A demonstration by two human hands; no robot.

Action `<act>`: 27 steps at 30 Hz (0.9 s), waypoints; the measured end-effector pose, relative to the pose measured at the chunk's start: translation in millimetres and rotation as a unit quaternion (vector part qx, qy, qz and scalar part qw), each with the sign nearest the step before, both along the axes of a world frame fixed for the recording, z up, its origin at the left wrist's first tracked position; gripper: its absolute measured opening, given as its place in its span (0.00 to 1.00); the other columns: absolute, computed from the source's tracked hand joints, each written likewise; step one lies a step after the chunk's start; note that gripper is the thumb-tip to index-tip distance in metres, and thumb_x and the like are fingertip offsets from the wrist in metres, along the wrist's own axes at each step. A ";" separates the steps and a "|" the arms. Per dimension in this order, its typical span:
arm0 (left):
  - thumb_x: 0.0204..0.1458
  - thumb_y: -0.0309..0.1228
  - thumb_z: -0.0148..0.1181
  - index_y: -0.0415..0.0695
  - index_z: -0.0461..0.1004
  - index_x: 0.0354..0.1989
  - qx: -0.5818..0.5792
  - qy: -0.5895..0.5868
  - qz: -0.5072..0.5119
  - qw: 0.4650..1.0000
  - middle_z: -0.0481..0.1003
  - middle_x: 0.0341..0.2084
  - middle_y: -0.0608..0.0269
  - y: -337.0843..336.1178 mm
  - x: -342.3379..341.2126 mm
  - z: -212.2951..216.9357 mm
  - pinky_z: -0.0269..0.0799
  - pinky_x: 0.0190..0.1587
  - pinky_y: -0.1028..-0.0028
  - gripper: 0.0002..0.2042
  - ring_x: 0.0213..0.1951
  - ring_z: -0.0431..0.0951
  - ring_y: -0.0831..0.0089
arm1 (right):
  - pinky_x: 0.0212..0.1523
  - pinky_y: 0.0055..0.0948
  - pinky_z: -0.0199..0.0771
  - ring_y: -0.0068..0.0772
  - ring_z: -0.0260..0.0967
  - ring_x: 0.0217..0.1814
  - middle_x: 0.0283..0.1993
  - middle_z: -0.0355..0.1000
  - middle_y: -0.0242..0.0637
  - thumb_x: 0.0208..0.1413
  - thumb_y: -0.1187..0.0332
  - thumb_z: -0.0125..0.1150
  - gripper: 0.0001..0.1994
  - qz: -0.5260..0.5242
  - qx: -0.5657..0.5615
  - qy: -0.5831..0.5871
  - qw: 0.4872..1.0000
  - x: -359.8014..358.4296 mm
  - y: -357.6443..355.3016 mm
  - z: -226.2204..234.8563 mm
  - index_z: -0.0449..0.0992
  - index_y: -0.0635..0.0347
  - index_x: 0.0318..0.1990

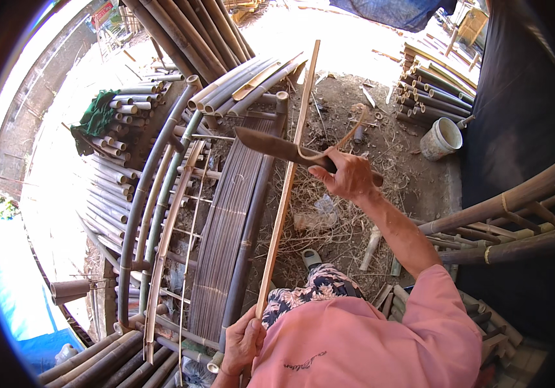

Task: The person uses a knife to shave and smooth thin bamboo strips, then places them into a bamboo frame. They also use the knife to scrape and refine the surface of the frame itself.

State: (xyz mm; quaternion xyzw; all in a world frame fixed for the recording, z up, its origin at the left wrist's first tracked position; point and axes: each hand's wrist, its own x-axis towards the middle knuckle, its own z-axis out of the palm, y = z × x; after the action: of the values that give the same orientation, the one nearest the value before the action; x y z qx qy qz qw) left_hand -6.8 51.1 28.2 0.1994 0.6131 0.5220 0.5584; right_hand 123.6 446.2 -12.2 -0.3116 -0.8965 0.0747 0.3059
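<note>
My left hand [244, 337] is closed around the lower end of a long, narrow bamboo strip [279, 236], close to my body. The strip slants up and away across the middle of the view. In my right hand [348, 174] is the handle of a large broad-bladed knife [266, 145], its tip pointing left. The dark blade lies across the strip's upper part; I cannot tell whether it is cutting in. A thin, pale curled sliver [355, 126] loops beside the right hand and runs to the knife.
To the left stands a bamboo bench [226, 239] with a slatted seat and pole rails. Stacked bamboo poles [106, 187] lie beyond it. Shavings [316, 239] litter the ground. A white bucket [442, 138] and a bamboo frame [516, 187] stand at the right by a dark sheet [523, 97].
</note>
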 end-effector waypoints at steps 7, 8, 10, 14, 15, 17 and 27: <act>0.64 0.42 0.50 0.30 0.69 0.56 -0.003 0.034 -0.038 0.999 0.64 0.13 0.74 -64.6 12.3 11.6 0.49 0.17 0.80 0.24 0.14 0.58 0.87 | 0.07 0.28 0.63 0.17 0.59 0.10 0.13 0.61 0.25 0.59 0.30 0.31 0.34 -0.110 -0.066 -0.024 0.991 33.9 57.2 9.5 0.68 0.50 0.25; 0.62 0.44 0.51 0.32 0.69 0.56 -0.018 0.027 -0.037 0.999 0.64 0.15 0.75 -66.6 12.9 10.4 0.49 0.18 0.81 0.25 0.16 0.58 0.87 | 0.06 0.28 0.62 0.16 0.57 0.10 0.13 0.61 0.25 0.59 0.29 0.31 0.34 -0.095 -0.067 -0.019 0.993 28.6 54.5 7.4 0.68 0.50 0.25; 0.60 0.48 0.54 0.37 0.71 0.56 -0.044 0.028 -0.029 0.998 0.62 0.19 0.78 -38.9 8.7 42.7 0.47 0.20 0.83 0.26 0.19 0.57 0.88 | 0.06 0.28 0.60 0.16 0.55 0.09 0.13 0.60 0.24 0.59 0.29 0.29 0.35 -0.046 -0.024 0.005 0.999 12.3 48.4 9.1 0.69 0.51 0.25; 0.62 0.42 0.50 0.38 0.71 0.57 -0.007 0.068 -0.052 0.996 0.70 0.24 0.74 -53.9 8.0 32.1 0.54 0.25 0.82 0.22 0.23 0.60 0.87 | 0.04 0.25 0.55 0.14 0.51 0.09 0.14 0.59 0.21 0.56 0.25 0.27 0.37 -0.078 -0.020 0.010 0.997 28.4 86.3 5.6 0.69 0.51 0.30; 0.62 0.43 0.49 0.37 0.71 0.57 -0.015 0.063 -0.058 0.996 0.74 0.30 0.70 -56.8 11.3 36.5 0.59 0.29 0.81 0.23 0.27 0.63 0.86 | 0.05 0.24 0.54 0.14 0.50 0.09 0.15 0.59 0.20 0.55 0.24 0.26 0.39 -0.119 -0.063 0.015 0.991 46.0 110.8 12.1 0.69 0.51 0.31; 0.64 0.44 0.47 0.34 0.72 0.55 0.003 0.142 -0.109 0.984 0.75 0.34 0.70 -67.3 13.9 31.8 0.63 0.32 0.80 0.24 0.30 0.68 0.85 | 0.11 0.25 0.55 0.18 0.57 0.13 0.17 0.62 0.23 0.52 0.22 0.26 0.42 -0.217 -0.106 -0.036 0.970 91.7 161.3 19.8 0.73 0.53 0.35; 0.58 0.27 0.54 0.36 0.75 0.51 0.126 0.549 0.102 0.820 0.76 0.23 0.58 -23.8 -52.7 -62.7 0.72 0.29 0.72 0.14 0.24 0.77 0.69 | 0.15 0.22 0.65 0.18 0.64 0.14 0.22 0.71 0.33 0.56 0.45 0.62 0.24 -0.098 -0.407 0.229 0.879 45.2 65.8 29.3 0.71 0.61 0.34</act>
State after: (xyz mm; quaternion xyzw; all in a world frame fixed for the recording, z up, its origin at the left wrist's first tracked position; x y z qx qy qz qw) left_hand -59.4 27.4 -34.5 0.4580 0.7639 0.4527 0.0429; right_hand 168.8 512.1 17.1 -0.4691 -0.6570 0.4719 0.3545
